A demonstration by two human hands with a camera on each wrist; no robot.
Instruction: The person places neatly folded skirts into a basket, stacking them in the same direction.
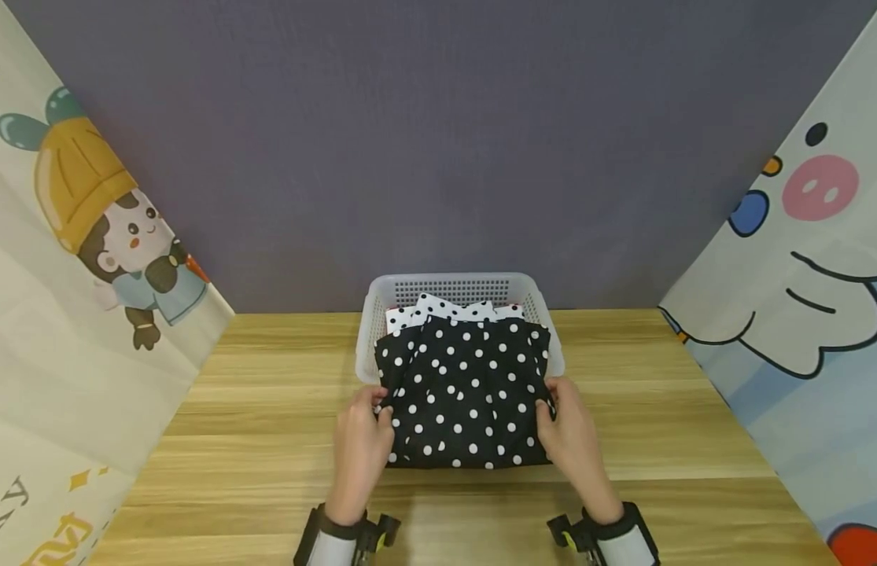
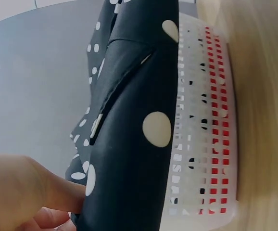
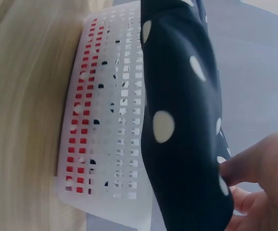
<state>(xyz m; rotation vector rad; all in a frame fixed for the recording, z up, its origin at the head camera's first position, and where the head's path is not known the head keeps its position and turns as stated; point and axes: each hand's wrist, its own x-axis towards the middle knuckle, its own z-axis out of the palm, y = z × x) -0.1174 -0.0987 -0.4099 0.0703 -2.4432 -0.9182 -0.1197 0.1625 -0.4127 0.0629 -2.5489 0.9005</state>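
Note:
Both hands hold a folded black cloth with white polka dots (image 1: 466, 393), one at each side. My left hand (image 1: 363, 436) pinches its left edge between thumb and fingers, and my right hand (image 1: 571, 428) pinches the right edge. In the head view the cloth overlaps the front of a white perforated plastic basket (image 1: 452, 278). Inside the basket, a white cloth with black dots (image 1: 455, 311) shows behind the black one. Through the holes in the left wrist view, red fabric (image 2: 215, 139) shows low in the basket. The cloth's folded front edge (image 3: 177, 159) hangs above table height.
The basket stands on a wooden table (image 1: 268, 409) against a grey-purple back wall (image 1: 438, 141). Printed curtains flank it, with a cartoon figure (image 1: 134, 228) at left and a pig-nosed one (image 1: 820, 189) at right. Straps with cameras sit on both wrists.

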